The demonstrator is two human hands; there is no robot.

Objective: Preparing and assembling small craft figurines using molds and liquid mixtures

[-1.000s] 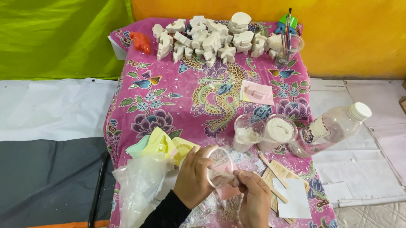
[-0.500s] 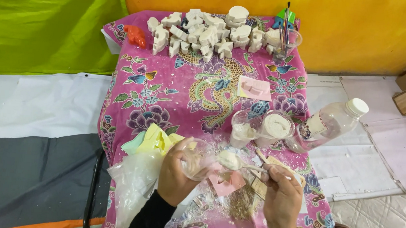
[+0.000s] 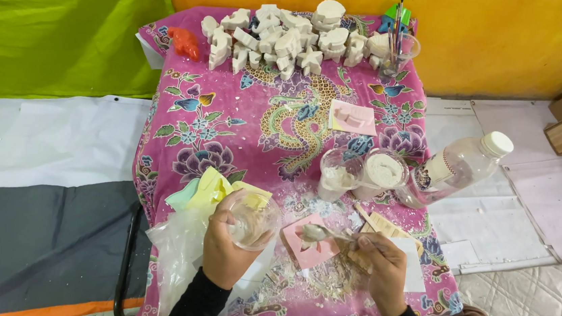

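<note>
— What are your hands doing?

— Your left hand (image 3: 229, 245) is curled around a clear plastic cup (image 3: 251, 218), fingers wrapped round its side, holding it tilted above the table's front edge. Your right hand (image 3: 380, 265) is clenched on a metal spoon (image 3: 320, 234), whose bowl rests over the pink mould (image 3: 311, 242).

— Where does that mould lie?

— Flat on the pink floral cloth (image 3: 229, 126), between your two hands, just beside the cup and under the spoon's tip. It is a soft-looking square slab with a sunken shape; white paste seems to sit in it, though the view is too small to be sure.

— And around it?

— White powder dusts the cloth. Two clear cups of white plaster (image 3: 364, 172) stand behind, a capped clear bottle (image 3: 459, 168) lies beside them, and chalky white cast figures (image 3: 285, 36) crowd the far edge.
</note>
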